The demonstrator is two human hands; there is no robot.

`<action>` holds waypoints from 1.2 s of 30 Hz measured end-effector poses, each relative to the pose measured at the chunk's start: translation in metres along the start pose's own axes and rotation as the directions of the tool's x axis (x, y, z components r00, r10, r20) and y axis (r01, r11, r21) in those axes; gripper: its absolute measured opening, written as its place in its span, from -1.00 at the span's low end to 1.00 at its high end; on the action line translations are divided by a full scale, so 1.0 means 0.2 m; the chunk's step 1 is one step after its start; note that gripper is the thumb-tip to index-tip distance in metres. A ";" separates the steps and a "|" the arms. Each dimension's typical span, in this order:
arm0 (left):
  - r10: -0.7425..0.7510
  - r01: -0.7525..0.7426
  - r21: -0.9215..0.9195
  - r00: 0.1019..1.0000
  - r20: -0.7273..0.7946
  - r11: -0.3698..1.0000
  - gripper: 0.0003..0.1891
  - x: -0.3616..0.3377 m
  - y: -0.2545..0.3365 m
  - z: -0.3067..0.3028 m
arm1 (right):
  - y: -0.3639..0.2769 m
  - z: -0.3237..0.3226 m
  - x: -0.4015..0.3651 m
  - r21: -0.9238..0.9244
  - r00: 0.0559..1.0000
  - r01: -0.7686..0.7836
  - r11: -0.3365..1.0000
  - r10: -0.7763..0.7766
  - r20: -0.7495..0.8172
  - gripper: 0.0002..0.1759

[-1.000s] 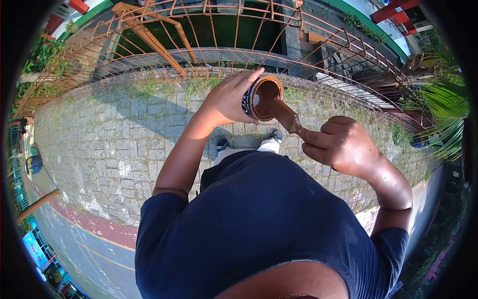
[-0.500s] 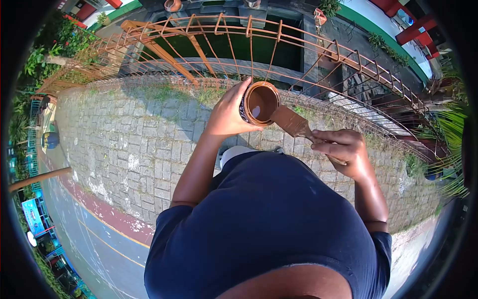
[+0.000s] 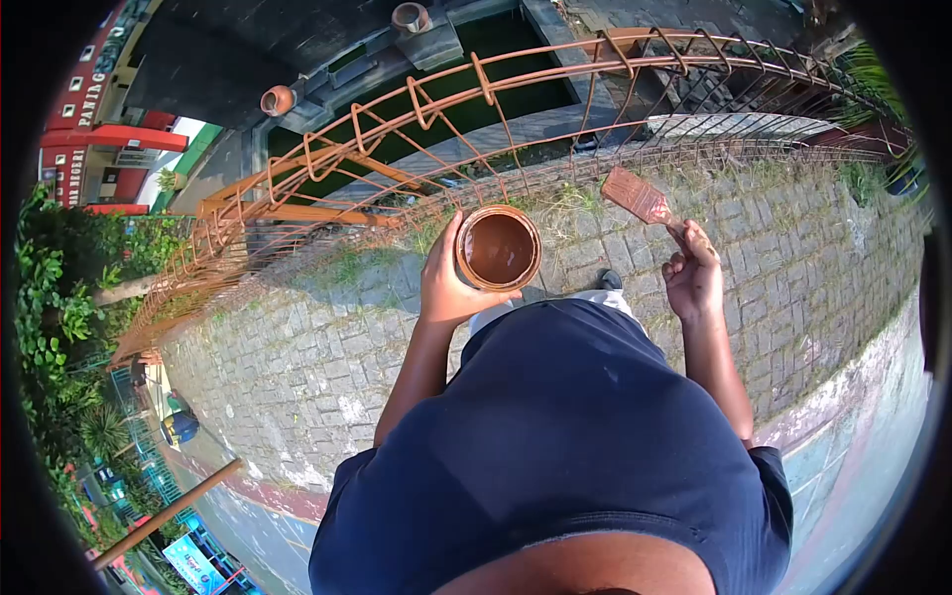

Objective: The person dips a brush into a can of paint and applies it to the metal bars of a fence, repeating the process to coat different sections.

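My left hand [image 3: 443, 281] is wrapped round a can of brown paint [image 3: 499, 248] in front of my body. The can's mouth faces up toward me, and brown paint coats its rim and inside. Out to the right, my right hand [image 3: 694, 276] grips the handle of a flat paintbrush [image 3: 635, 194]. Brown paint covers the brush head, which points up and left, apart from the can. Beyond both hands runs a wire fence [image 3: 486, 84], orange-brown on the left and along its top, with darker bars on the right.
Grey paving [image 3: 297, 357] with tufts of grass lies underfoot. Behind the fence is a dark green pool [image 3: 496, 40] with clay pots [image 3: 278, 100] at its edge. A brown pole [image 3: 169, 514] slants at lower left. Palm leaves [image 3: 873, 79] hang at far right.
The paintbrush has moved from the can's rim out to the right and up, and its head is now clear of the can. My view has turned, shifting the fence.
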State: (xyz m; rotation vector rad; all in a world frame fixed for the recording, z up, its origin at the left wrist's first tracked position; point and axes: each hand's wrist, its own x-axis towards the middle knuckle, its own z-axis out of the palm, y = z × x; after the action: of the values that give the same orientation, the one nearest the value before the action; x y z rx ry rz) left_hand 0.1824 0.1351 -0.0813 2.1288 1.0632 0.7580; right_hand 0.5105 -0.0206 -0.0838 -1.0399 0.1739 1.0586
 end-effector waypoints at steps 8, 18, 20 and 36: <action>0.169 -0.147 -0.159 0.977 0.133 0.976 0.45 0.12 -0.53 -0.52 | 0.50 0.41 -0.13 0.162 0.968 0.213 0.964 -0.186 -0.166 -0.70; 0.217 -0.202 -0.116 0.966 0.139 0.972 0.44 0.17 -0.74 -0.83 | 0.67 0.63 -0.11 0.167 0.942 0.265 0.950 -0.218 -0.254 -0.73; 0.139 -0.113 -0.251 0.987 0.085 0.961 0.45 0.15 -0.73 -0.81 | 0.68 0.64 -0.06 0.156 0.941 0.265 0.952 -0.219 -0.259 -0.72; -0.183 0.278 -0.317 0.937 0.299 0.907 0.53 0.03 -0.42 -0.43 | 0.94 0.12 0.36 0.357 0.960 -0.096 0.929 0.182 -0.214 -0.79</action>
State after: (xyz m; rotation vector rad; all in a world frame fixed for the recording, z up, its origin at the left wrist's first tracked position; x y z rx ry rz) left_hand 0.0840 0.2048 -0.0878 1.7001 0.9348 0.4909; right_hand 0.3932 0.0605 -0.2285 -0.8434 0.6209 0.9817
